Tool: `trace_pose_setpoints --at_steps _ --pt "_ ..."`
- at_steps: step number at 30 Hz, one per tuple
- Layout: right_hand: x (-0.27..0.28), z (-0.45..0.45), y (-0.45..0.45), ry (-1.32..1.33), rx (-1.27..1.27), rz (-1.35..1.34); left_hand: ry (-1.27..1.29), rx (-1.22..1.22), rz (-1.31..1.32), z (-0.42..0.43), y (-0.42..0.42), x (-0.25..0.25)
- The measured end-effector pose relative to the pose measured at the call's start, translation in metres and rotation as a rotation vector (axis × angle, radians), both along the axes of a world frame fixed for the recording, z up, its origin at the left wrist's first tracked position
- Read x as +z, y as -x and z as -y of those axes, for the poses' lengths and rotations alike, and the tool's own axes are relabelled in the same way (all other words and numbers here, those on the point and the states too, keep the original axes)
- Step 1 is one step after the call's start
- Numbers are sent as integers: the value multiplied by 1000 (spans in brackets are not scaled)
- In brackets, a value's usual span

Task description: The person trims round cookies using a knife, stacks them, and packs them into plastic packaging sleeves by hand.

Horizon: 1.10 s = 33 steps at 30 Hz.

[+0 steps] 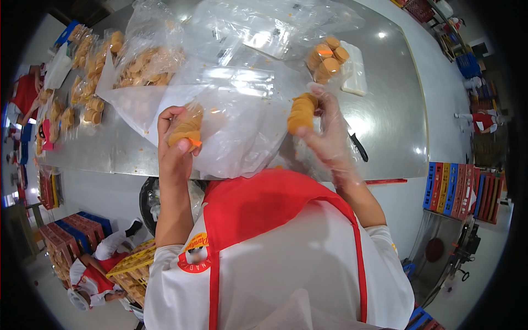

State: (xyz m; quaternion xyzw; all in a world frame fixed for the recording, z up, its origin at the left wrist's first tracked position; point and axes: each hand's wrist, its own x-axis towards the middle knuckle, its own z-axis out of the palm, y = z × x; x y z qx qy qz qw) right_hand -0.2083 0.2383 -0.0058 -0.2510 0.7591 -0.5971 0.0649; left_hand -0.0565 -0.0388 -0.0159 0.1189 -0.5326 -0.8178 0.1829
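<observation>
My left hand (pixel 177 129) is closed round a row of round orange-brown biscuits (pixel 188 124) in clear plastic, with an orange tag at its lower end. In my right hand (pixel 328 132), which seems to wear a thin clear glove, is another stack of biscuits (pixel 301 113). Between the hands, a large clear plastic sheet (pixel 236 126) lies over the metal table (pixel 385 71). Beyond my right hand is a bagged pack of biscuits (pixel 328 59), beside a white stack of bags (pixel 355 69).
A big bag of biscuits (pixel 146 69) and several filled packs (pixel 88 93) lie at the left. A black-handled knife (pixel 358 147) rests right of my right hand. Below the table edge stands a black bin (pixel 148 203). Co-workers (pixel 25 93) are at the left and far right.
</observation>
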Motion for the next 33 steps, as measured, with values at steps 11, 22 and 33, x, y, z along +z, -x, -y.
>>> trace_pose_setpoints --at_steps 11,22,33 --pt "-48 36 -8 -655 232 -523 239 190 58 -8 -2 -67" --pt "-53 39 -16 -687 186 -453 -329 99 -110 -10 -7 -38" --pt "-48 41 -19 -666 153 -398 -260 364 -332 -35 -9 17"
